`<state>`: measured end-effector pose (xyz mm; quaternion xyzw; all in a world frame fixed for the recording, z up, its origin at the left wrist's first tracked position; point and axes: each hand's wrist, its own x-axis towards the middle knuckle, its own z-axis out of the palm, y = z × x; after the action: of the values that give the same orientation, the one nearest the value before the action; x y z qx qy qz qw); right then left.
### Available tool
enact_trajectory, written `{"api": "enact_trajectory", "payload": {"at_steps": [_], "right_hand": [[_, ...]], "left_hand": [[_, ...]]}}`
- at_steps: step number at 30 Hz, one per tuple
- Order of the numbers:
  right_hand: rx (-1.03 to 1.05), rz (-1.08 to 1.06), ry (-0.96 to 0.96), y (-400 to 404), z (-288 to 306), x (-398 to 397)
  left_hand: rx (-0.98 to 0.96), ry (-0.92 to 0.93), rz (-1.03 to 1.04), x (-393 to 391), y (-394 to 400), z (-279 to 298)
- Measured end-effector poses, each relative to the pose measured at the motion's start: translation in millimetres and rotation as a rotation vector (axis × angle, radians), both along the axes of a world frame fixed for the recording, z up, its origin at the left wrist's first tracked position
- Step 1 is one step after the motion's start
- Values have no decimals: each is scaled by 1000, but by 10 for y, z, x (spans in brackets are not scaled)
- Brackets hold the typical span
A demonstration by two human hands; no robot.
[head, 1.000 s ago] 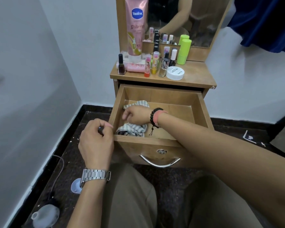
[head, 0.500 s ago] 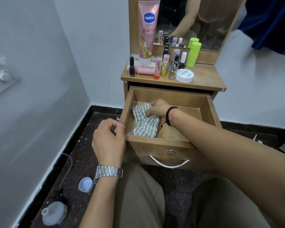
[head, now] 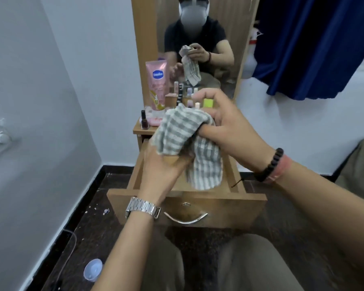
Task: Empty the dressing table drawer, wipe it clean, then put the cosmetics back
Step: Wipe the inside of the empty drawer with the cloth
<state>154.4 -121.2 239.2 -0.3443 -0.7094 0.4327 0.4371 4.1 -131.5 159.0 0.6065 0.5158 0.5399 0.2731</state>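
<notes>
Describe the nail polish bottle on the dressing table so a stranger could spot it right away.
Find the wooden dressing table under the mirror. At its left front corner, ahead of the tall pink Vaseline tube, stands the nail polish bottle. It is the only dark maroon item, with a black cap.

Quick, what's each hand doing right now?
Left hand: closed, holding the striped cloth from below, above the open drawer.
Right hand: fingers closed on the same cloth from above.
</notes>
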Motion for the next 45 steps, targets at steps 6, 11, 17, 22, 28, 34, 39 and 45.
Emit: {"api": "enact_trajectory", "payload": {"at_steps": [6,11,17,22,28,34,39,45], "right_hand": [[-485,-37,211,-400,-173,545],[-861,40,240,-688,-673,775],[-571,-29,170,-737,-558,863],[-630,-137,193,-718,-597,855],[-677,-61,231,-658,-642,910],[-308,-222,194,-657,-640,968],[-71,-316,269,-636,-642,987],[-179,-220,359,-654,-698,896]], "left_hand": [[-220,-198,-382,281,-242,230],[-446,-221,-382,392,-466,3],[-402,-361,-322,356,-551,-18],[-295,-278,-243,348,-517,-57],[-144,-62,-207,295,-452,9],[39,25,-164,275,-362,35],[37,-85,-263,366,-400,74],[-96,-245,-333,473,-370,47]]}}
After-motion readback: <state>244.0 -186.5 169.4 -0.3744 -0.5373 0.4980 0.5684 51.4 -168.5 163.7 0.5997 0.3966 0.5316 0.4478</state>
